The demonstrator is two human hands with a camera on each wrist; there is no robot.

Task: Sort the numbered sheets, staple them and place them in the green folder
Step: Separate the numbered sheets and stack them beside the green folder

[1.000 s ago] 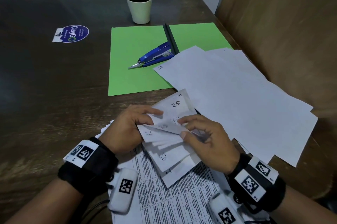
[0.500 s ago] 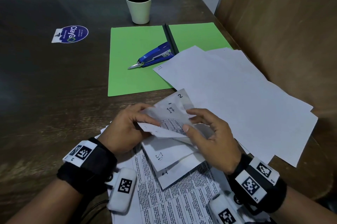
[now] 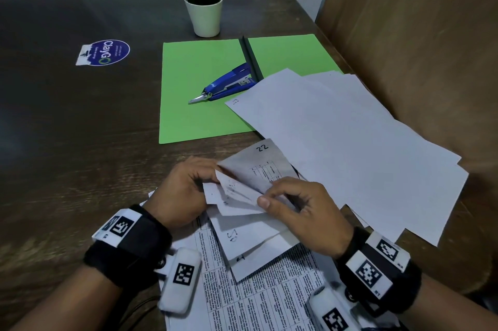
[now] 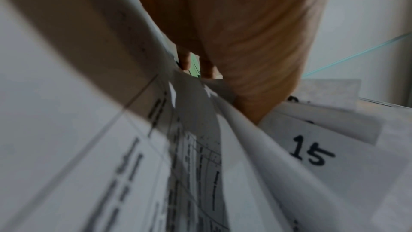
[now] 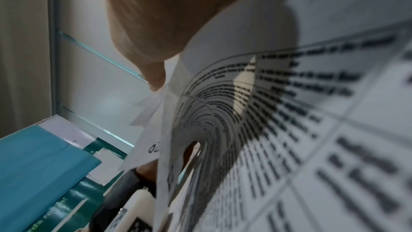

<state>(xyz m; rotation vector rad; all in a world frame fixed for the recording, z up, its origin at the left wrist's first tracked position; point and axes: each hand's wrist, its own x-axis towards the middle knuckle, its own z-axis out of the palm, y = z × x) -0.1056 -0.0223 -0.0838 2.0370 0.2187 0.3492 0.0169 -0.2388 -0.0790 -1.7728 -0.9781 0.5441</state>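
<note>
Dark wooden table (image 3: 80,158); your left hand (image 3: 183,190) and right hand (image 3: 301,212) both pinch curled corners of fanned white numbered sheets (image 3: 250,187), "22" uppermost.

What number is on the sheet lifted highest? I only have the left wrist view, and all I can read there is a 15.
Observer: In the head view, the raised sheet marked 22 is on top.
Operator: Where is the stapler?
Observer: The blue stapler lies on the open green folder, beyond both hands.
Operator: Is the other hand on the paper too?
Observer: Yes. The right hand pinches the stack of numbered sheets opposite the left hand.
</note>
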